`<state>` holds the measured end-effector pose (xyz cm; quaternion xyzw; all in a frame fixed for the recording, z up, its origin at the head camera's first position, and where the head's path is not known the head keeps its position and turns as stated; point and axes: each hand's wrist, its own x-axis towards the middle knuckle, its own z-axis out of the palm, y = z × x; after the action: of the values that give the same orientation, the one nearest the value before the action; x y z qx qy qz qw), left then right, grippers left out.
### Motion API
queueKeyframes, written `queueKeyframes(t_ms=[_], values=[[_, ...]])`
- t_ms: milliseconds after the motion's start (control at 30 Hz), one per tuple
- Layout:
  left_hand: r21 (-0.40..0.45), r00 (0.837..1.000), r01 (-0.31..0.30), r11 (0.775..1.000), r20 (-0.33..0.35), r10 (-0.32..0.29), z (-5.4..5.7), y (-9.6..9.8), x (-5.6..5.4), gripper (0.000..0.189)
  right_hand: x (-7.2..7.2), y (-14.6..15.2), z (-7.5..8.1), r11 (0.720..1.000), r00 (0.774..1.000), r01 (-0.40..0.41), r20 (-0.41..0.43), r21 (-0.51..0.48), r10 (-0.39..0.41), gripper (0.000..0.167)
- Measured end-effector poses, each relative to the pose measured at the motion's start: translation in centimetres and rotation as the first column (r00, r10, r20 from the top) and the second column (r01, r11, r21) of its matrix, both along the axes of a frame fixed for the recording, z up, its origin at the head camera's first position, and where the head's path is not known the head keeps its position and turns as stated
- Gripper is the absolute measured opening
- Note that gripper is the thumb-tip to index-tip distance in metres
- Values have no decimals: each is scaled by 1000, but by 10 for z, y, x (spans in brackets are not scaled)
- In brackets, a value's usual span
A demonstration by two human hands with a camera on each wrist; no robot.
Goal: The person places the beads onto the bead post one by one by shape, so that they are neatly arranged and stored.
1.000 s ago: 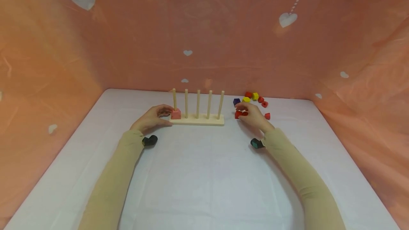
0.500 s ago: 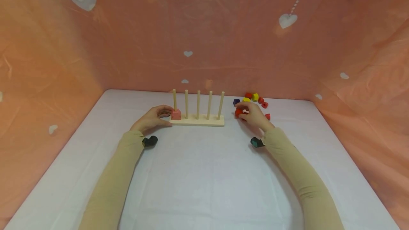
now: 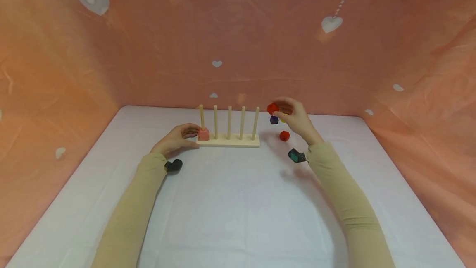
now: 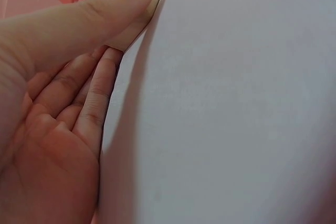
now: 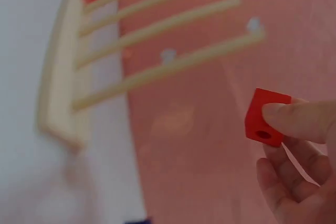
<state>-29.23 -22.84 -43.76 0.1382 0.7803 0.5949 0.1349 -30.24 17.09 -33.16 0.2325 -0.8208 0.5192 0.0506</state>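
A wooden stand [image 3: 238, 144] with several upright pegs sits toward the back of the table. A pink block [image 3: 203, 135] is low on its leftmost peg. My left hand [image 3: 174, 139] grips the left end of the stand; in the left wrist view the thumb presses on the wooden base [image 4: 123, 38], fingers on the other side. Raised off the table to the right of the pegs, my right hand [image 3: 296, 119] pinches a red block [image 3: 272, 108] between thumb and fingers. The right wrist view shows a hole in this red block [image 5: 262, 119].
Below the right hand another red block [image 3: 284, 136] lies on the white-covered table [image 3: 238, 202]. A purple block [image 3: 274, 120] and a partly hidden yellow block [image 3: 283, 118] are behind it. A pink curtain [image 3: 238, 32] hangs along the back and sides.
My right hand has lifted the red block up from the table, and a second red block beneath it has come into view. The left hand and the stand stay in place.
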Motion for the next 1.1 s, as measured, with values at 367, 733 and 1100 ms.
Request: queueKeyframes(t_ms=[367, 733, 1100], values=[[-13, 1000, 5, 1000, -11, -5, 2, -1, 3, 62, 7, -46, 26, 961, 994, -104, -52, -257, 93, 42], [-10, 1000, 15, 1000, -19, -15, 3, -2, 1, 62, 12, -105, 26, 938, 983, -183, -85, -295, 165, 41], [-4, 1000, 18, 1000, -25, -18, 3, -2, 1, 61, 8, -149, 6, 955, 982, -172, -121, -243, 146, 35]])
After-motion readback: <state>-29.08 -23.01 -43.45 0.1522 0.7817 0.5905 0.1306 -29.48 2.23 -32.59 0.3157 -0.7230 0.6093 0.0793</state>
